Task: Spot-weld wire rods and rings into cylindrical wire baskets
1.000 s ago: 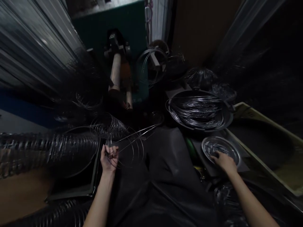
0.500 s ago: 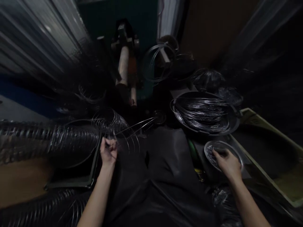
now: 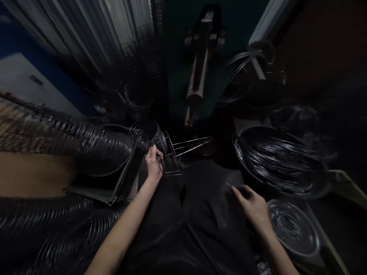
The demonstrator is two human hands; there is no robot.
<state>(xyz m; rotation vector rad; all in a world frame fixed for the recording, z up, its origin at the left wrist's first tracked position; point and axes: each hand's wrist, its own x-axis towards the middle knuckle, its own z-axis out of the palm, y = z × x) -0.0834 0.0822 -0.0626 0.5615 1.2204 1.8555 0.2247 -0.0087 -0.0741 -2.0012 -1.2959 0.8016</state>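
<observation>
Wires (image 3: 192, 148) were grasped in left hand (image 3: 154, 163), right hand (image 3: 256, 206) pinched metal sliver (image 3: 228, 184), both left of round dish (image 3: 308, 244).

From where I stand, I can't read a single word, number or brand anywhere (the light is very dim); the small dark rectangle (image 3: 36, 79) on the pale panel (image 3: 23, 82) shows no legible lettering.

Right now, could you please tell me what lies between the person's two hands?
In the head view, the dark cloth over the lap lies between the left hand and the right hand; thin wires at the left hand extend partway across.
</observation>
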